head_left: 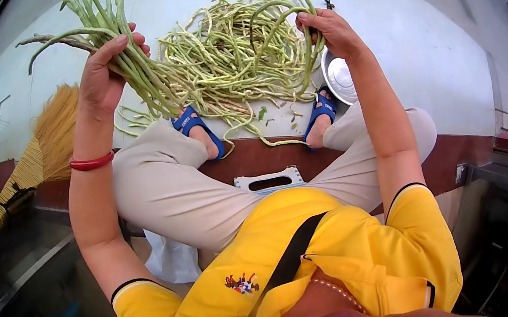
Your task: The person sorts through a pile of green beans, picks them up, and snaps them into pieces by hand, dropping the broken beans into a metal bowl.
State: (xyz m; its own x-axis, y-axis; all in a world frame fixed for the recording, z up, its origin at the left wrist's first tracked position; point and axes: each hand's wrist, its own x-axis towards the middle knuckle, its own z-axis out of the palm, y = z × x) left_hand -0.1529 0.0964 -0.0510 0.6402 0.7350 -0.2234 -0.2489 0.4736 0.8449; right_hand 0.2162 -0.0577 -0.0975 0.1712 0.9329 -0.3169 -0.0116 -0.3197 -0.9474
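Long green beans are in both of my hands. My left hand (107, 65) is closed around a thick bunch of long beans (143, 76), whose ends fan out above and hang below the fist. In my right hand (330, 28), the fingers pinch a few long beans (312, 65) that loop above and below the grip. Between the hands, a large tangled pile of long beans (229, 52) lies on the pale floor, beyond my feet. Some loose beans trail from the pile toward the blue sandals (199, 131).
A straw broom (33, 162) lies at the left. Beside my right foot sits a round metal basin (339, 77), partly hidden by my arm and leg. A white plastic stool (269, 180) shows between my legs. Small bean scraps (293, 113) are scattered near the feet.
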